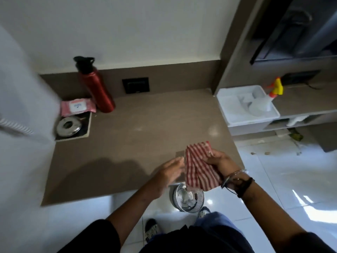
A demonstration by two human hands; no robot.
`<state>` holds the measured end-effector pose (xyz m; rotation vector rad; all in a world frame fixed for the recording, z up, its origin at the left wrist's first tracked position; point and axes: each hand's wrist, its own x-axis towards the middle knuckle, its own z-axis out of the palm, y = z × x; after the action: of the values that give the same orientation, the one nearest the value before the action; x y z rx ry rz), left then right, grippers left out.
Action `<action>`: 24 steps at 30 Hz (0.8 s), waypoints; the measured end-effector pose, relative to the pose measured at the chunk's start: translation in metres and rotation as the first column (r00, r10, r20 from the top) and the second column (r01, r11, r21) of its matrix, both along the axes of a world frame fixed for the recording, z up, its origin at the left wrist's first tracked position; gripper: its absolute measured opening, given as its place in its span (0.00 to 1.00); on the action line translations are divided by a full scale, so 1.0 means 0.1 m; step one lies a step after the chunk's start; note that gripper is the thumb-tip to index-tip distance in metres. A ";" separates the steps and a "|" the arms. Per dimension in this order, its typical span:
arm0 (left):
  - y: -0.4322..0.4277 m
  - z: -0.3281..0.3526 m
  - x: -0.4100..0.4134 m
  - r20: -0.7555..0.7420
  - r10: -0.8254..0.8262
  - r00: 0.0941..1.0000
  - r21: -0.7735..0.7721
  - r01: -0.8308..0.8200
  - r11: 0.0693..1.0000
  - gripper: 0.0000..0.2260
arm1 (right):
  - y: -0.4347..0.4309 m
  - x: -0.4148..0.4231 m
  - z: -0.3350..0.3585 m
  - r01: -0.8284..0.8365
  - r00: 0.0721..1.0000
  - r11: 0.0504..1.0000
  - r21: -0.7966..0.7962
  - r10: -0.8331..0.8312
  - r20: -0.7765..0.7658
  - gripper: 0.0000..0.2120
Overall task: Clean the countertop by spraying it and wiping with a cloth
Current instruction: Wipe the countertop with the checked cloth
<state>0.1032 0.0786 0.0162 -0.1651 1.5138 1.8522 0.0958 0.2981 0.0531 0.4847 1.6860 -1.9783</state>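
A red-and-white striped cloth [198, 167] hangs folded over the front right corner of the brown countertop [142, 136], gripped by my right hand [221, 164]. My left hand [169, 170] is flat with fingers apart, just left of the cloth, its fingertips close to the cloth's edge. A clear spray bottle [265, 101] with a yellow and orange trigger lies tilted in a white tray [237, 115] on the shelf to the right, far from both hands.
A red bottle [96, 88] with a black cap stands at the back left, next to a pink wipes pack [77, 106] and a round metal lid [68, 126]. A black wall socket [135, 85] sits behind. A metal bin [187, 198] stands on the floor below the counter edge.
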 end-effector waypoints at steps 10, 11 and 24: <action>1.91 0.04 -0.90 0.036 0.229 0.973 -0.209 -0.217 0.954 0.07 | 1.44 -0.88 -0.23 -0.116 0.979 0.910 0.398 0.172 -0.107 0.17; 2.11 0.02 -1.00 0.031 0.243 0.970 -0.237 -0.229 0.944 0.07 | 1.58 -0.99 -0.30 -0.124 0.976 0.876 0.467 0.194 -0.104 0.14; 3.73 -0.40 -3.09 -0.021 0.339 0.940 -0.482 -0.307 0.820 0.06 | 2.63 -3.12 -0.88 0.013 0.999 0.779 0.627 0.012 -0.036 0.19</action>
<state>-0.2054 0.4513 -0.0236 -0.7556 1.9711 1.6529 -0.2163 0.5612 -0.0346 0.6732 2.3661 -1.3753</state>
